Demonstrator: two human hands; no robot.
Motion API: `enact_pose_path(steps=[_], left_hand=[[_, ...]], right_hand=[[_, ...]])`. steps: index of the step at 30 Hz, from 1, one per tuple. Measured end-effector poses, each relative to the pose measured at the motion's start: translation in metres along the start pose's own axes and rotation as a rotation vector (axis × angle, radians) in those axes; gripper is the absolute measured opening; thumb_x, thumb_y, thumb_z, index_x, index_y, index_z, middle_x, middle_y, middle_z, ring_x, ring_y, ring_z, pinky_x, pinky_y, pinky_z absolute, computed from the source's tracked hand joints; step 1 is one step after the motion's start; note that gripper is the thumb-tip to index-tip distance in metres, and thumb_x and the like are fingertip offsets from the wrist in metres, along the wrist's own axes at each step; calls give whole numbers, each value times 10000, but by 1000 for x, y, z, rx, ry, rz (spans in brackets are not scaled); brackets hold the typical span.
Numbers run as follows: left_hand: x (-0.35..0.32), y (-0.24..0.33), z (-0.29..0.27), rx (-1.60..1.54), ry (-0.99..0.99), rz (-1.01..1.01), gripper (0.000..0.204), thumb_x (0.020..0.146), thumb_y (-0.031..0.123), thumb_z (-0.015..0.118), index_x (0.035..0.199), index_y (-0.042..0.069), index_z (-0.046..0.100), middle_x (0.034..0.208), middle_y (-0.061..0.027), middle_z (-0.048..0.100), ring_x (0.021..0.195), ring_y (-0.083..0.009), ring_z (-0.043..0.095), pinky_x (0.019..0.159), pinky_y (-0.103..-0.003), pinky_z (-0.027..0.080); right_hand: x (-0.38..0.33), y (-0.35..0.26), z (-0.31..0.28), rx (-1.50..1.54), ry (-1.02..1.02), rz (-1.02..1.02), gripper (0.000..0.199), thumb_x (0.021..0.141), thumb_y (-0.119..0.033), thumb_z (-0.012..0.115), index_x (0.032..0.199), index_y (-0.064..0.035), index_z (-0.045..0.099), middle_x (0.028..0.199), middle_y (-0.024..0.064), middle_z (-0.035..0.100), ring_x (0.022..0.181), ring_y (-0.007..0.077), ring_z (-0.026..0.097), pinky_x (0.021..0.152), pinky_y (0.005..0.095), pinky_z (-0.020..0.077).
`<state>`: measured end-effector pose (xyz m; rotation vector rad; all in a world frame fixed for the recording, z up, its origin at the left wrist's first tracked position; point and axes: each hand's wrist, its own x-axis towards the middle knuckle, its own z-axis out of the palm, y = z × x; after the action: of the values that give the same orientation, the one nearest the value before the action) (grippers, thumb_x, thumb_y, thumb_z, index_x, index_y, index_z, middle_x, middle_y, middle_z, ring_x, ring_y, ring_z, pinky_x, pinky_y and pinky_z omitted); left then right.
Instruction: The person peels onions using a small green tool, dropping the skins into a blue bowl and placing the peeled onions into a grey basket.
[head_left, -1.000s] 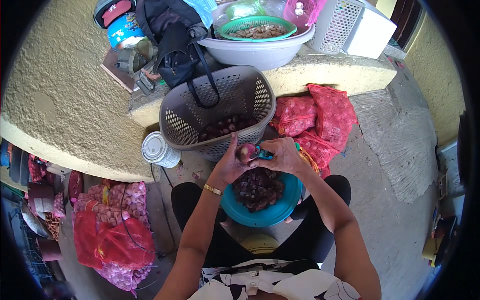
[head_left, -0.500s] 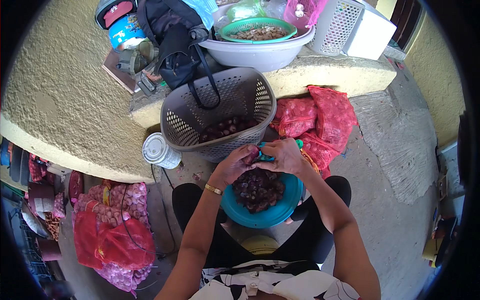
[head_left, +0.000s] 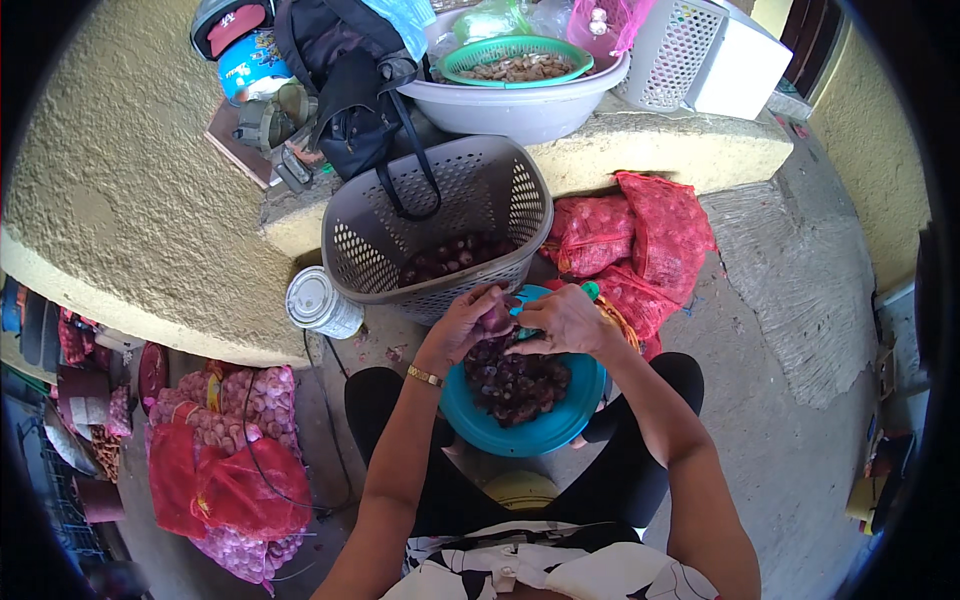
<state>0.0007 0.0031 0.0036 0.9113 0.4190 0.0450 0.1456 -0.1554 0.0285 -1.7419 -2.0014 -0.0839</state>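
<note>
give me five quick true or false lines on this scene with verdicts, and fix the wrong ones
1. The left hand holds a red onion. True.
2. The gold-coloured band is on the right wrist. False: the gold-coloured band is on the left wrist.
3. The green strainer sits in the large pale basin. True.
4. The white lidded pail is right of the perforated grey basket. False: the white lidded pail stands to the left of the perforated grey basket.
5. The perforated grey basket is empty. False: dark red bulbs lie in the bottom of it.
</note>
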Motion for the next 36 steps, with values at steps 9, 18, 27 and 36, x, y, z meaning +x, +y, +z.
enact_pose_path(steps=[9,18,27,36], left_hand=[[8,-6,-15,-179,-152,144,290,969,334,588,1053,60,540,739,22,462,678,-105,465,683,-268,463],[5,-4,-23,-192,-71,302,279,960,348,590,1032,79,602,1001,-52,655,912,-179,660,736,-360,586],[11,-12,-17,-156,-24,335,249,988,303,544,1111,90,588,1047,-40,659,915,-158,652,784,-368,574],[8,-10,-6,-128,-21,351,212,951,227,625,1058,61,550,972,-36,603,882,-119,618,840,-376,567]], right_hand=[[-5,7,8,88,-191,74,296,725,-373,754,774,-118,612,745,25,617,696,287,619,569,410,456],[3,-6,-11,224,-98,51,211,712,-227,771,828,-116,634,697,58,609,675,301,622,568,408,459],[14,-15,13,563,338,402,357,776,-211,802,1051,-32,660,869,100,682,747,191,672,659,321,502],[12,-5,27,626,413,381,224,802,-62,742,996,19,663,879,131,671,745,229,659,689,301,503]])
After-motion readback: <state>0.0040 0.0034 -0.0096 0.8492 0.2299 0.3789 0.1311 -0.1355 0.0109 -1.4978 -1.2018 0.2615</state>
